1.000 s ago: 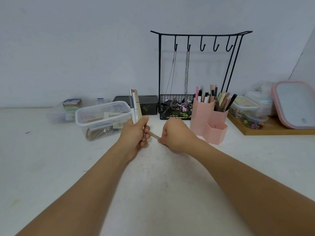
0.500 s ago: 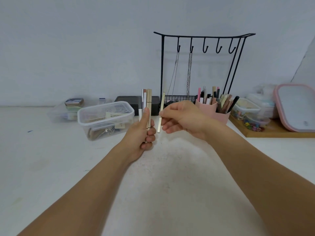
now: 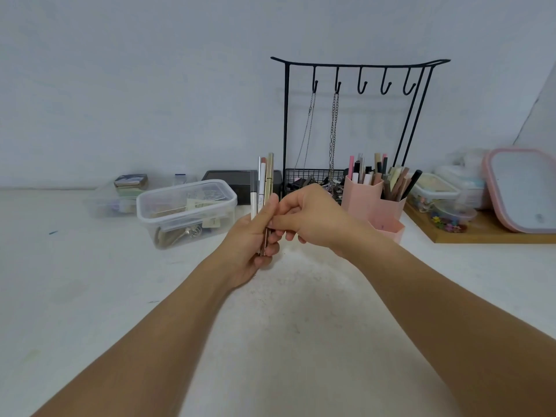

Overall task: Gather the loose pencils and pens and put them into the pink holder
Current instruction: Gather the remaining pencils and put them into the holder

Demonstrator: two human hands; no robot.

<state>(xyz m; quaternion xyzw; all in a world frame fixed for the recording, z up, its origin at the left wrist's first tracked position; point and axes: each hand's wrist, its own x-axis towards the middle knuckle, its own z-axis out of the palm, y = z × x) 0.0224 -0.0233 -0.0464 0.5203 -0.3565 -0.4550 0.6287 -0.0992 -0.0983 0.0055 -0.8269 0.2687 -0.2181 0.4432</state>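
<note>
My left hand (image 3: 251, 246) grips an upright bundle of several slim pens and pencils (image 3: 264, 183), white, pink and gold, above the middle of the white table. My right hand (image 3: 313, 218) is pressed up against the bundle from the right, its fingertips pinching the gold pencil at the level of my left thumb. The pink holder (image 3: 373, 206), made of hexagonal cups, stands just right of my right hand with several pens sticking out of it.
A clear lidded box (image 3: 186, 210) stands left of my hands. A black hook stand (image 3: 358, 115) with chains rises behind over a wire basket (image 3: 310, 183). At right, a wooden board (image 3: 487, 233) carries small tubs and a pink-rimmed lid (image 3: 523, 188).
My right hand picked a gold pencil off the table, lifted it and brought it left against the bundle in my left hand. The bundle stays upright.
</note>
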